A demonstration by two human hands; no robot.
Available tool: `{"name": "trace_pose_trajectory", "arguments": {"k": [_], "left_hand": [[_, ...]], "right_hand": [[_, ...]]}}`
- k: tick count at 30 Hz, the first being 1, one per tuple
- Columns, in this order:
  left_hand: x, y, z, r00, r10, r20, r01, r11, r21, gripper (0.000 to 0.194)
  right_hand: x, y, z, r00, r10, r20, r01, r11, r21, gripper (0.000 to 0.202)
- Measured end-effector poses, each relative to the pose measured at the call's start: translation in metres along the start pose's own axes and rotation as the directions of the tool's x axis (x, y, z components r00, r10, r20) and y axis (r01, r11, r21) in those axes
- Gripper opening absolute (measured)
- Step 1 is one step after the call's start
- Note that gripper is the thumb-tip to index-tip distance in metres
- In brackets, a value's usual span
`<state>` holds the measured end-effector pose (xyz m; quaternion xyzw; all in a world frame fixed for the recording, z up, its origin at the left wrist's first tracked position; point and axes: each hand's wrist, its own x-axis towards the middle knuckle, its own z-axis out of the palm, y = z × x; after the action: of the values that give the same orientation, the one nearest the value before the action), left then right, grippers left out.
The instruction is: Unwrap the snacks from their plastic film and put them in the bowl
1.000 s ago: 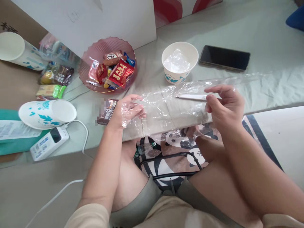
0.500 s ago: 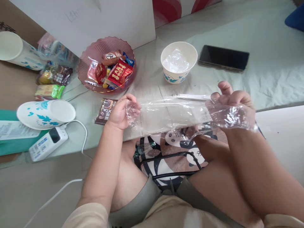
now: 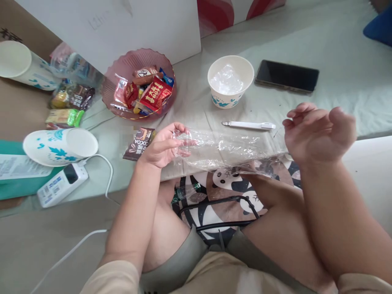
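A crumpled clear plastic wrapper (image 3: 226, 149) stretches over the front edge of the cloth-covered table. Its left end is in my left hand (image 3: 168, 145), whose fingers are closed around the film. My right hand (image 3: 320, 130) is raised off the wrapper's right end, palm up with curled, separated fingers and nothing in them. Behind the wrapper lies a white utility cutter (image 3: 248, 125). A paper cup (image 3: 231, 100) with clear plastic inside stands farther back. Close to my left hand is a brown cocoa packet (image 3: 139, 143).
A pink scalloped bowl (image 3: 113, 98) holds several wrapped snacks. The phone (image 3: 287, 76) lies at the back right. On the left are a tipped paper cup (image 3: 45, 149), a white power bank (image 3: 63, 185) with a cable, and snack packets (image 3: 63, 117). A white box (image 3: 147, 28) stands behind.
My right hand has let go of the wrapper and moved right and up. The wrapper's right end has dropped toward the table edge. My left hand has shifted slightly right, still holding film.
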<state>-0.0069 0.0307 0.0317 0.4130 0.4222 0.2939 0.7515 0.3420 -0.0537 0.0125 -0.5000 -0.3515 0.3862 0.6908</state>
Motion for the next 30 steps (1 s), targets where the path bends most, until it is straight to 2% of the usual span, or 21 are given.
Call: {"name": "trace_pose_trajectory", "arguments": {"k": [3, 5, 6, 7, 10, 12, 13, 15, 16, 19, 21, 25, 28, 30], "left_hand": [[-0.004, -0.002, 0.000, 0.996, -0.033, 0.087, 0.028, 0.998, 0.052, 0.049], [-0.006, -0.003, 0.003, 0.986, -0.061, 0.152, 0.049, 0.996, 0.078, 0.046], [-0.006, -0.003, 0.006, 0.981, -0.074, 0.182, 0.060, 0.995, 0.082, 0.044], [-0.007, -0.004, 0.010, 0.975, -0.082, 0.206, 0.067, 0.995, 0.079, 0.042], [-0.007, -0.005, 0.022, 0.965, -0.094, 0.243, 0.079, 0.994, 0.070, 0.043], [-0.004, -0.006, 0.028, 0.957, -0.123, 0.263, 0.099, 0.990, 0.104, 0.050], [-0.003, -0.006, 0.029, 0.953, -0.140, 0.267, 0.112, 0.987, 0.118, 0.055], [0.001, -0.006, 0.030, 0.957, -0.154, 0.248, 0.131, 0.985, 0.109, 0.064], [0.003, -0.006, 0.029, 0.964, -0.148, 0.221, 0.132, 0.988, 0.085, 0.065], [0.007, -0.007, 0.027, 0.986, -0.122, 0.114, 0.120, 0.993, 0.020, 0.060], [0.010, -0.009, 0.027, 0.994, -0.100, 0.046, 0.099, 0.995, 0.033, 0.050], [0.017, -0.014, 0.028, 0.992, 0.039, -0.118, -0.023, 0.991, 0.134, 0.027], [0.021, -0.016, 0.026, 0.947, 0.201, -0.252, -0.155, 0.969, 0.191, 0.021], [0.022, -0.016, 0.024, 0.915, 0.278, -0.293, -0.232, 0.955, 0.183, 0.022]], "right_hand": [[0.002, 0.003, 0.004, 0.996, 0.073, 0.058, -0.075, 0.997, 0.032, 0.025], [-0.005, 0.006, 0.018, 0.968, 0.180, 0.172, -0.185, 0.983, 0.016, 0.015], [-0.011, 0.007, 0.028, 0.938, 0.232, 0.257, -0.238, 0.971, -0.008, 0.016], [-0.017, 0.009, 0.038, 0.892, 0.276, 0.358, -0.281, 0.959, -0.040, 0.022], [-0.038, 0.011, 0.066, 0.688, 0.365, 0.627, -0.350, 0.924, -0.155, 0.053], [-0.048, 0.010, 0.078, 0.591, 0.420, 0.689, -0.356, 0.902, -0.244, 0.058], [-0.051, 0.009, 0.081, 0.568, 0.451, 0.689, -0.346, 0.890, -0.297, 0.049], [-0.054, 0.008, 0.082, 0.581, 0.497, 0.645, -0.317, 0.868, -0.383, 0.026], [-0.053, 0.008, 0.081, 0.612, 0.505, 0.609, -0.304, 0.861, -0.408, 0.022], [-0.048, 0.009, 0.075, 0.752, 0.468, 0.464, -0.293, 0.868, -0.400, 0.023], [-0.045, 0.011, 0.073, 0.804, 0.451, 0.389, -0.303, 0.872, -0.384, 0.022], [-0.044, 0.013, 0.073, 0.819, 0.457, 0.347, -0.329, 0.870, -0.369, 0.021], [-0.046, 0.014, 0.075, 0.846, 0.436, 0.306, -0.323, 0.877, -0.355, 0.022], [-0.047, 0.013, 0.076, 0.863, 0.419, 0.282, -0.323, 0.887, -0.329, 0.022]]}}
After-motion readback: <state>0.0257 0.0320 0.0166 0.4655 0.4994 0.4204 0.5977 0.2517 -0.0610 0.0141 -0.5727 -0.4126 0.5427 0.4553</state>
